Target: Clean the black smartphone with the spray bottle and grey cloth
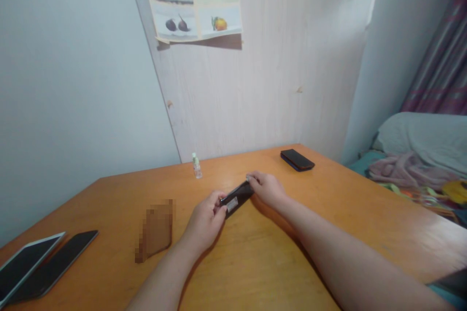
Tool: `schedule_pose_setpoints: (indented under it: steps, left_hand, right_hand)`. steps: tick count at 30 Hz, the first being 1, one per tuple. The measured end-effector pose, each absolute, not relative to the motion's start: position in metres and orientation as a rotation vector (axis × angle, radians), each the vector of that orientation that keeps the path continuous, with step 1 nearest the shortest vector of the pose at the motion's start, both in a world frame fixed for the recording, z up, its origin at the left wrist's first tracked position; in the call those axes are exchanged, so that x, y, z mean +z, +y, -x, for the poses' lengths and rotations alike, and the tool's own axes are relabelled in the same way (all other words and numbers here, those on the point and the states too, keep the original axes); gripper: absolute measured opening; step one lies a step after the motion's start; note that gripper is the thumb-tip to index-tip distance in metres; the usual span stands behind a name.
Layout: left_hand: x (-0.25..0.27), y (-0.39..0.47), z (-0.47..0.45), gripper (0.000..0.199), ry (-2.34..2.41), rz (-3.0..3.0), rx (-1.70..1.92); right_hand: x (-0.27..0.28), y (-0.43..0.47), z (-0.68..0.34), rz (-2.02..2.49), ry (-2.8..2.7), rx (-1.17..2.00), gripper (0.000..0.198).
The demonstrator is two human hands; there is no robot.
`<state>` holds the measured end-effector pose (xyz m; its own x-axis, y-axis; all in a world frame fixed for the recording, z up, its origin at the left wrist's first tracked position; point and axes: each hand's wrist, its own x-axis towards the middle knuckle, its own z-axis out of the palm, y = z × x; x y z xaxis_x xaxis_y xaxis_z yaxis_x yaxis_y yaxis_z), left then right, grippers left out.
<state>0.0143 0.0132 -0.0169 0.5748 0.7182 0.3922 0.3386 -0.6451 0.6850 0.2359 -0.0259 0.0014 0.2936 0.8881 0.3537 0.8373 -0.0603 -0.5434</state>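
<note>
Above the middle of the wooden table, a slim black oblong object [239, 198] is held at a slant between both hands. A pale label shows on the side facing me. My left hand [206, 219] is closed on its lower left end, with the thumb on the near side. At the upper right end, my right hand [267, 188] pinches it from above. Its exact kind cannot be made out. My fingers hide both ends.
A small clear bottle [197, 169] stands behind my left hand. On the table [251, 272], a dark phone-like slab [297, 159] lies back right. To the left are a partly blurred brown flat item [160, 228], a white-edged tablet [27, 260] and a dark flat cover [60, 262].
</note>
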Motion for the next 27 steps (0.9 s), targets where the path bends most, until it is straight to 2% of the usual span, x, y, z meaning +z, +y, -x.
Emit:
schedule_pose_setpoints:
  steps: [3, 8, 17, 23, 27]
  left_hand:
    - [-0.017, 0.013, -0.014, 0.022, 0.832, -2.252, 0.899]
    - [-0.017, 0.013, -0.014, 0.022, 0.836, -2.235, 0.9]
    - [-0.017, 0.014, -0.016, 0.023, 0.841, -2.181, 0.897]
    - [-0.019, 0.017, -0.015, 0.021, 0.797, -2.09, 0.914]
    - [-0.025, 0.022, -0.015, 0.02, 0.753, -2.015, 0.918]
  right_hand:
    - [0.0, -0.024, -0.241, 1.895, -1.527, 0.075, 0.036]
    - [-0.007, -0.024, -0.23, 1.713, -1.661, 0.119, 0.028]
    - [-0.016, -0.003, -0.26, 1.776, -1.281, 0.119, 0.024]
    - [-0.031, -0.004, -0.253, 1.808, -1.271, 0.213, 0.005]
    - [-0.031, -0.005, -0.253, 1.838, -1.314, 0.256, 0.009]
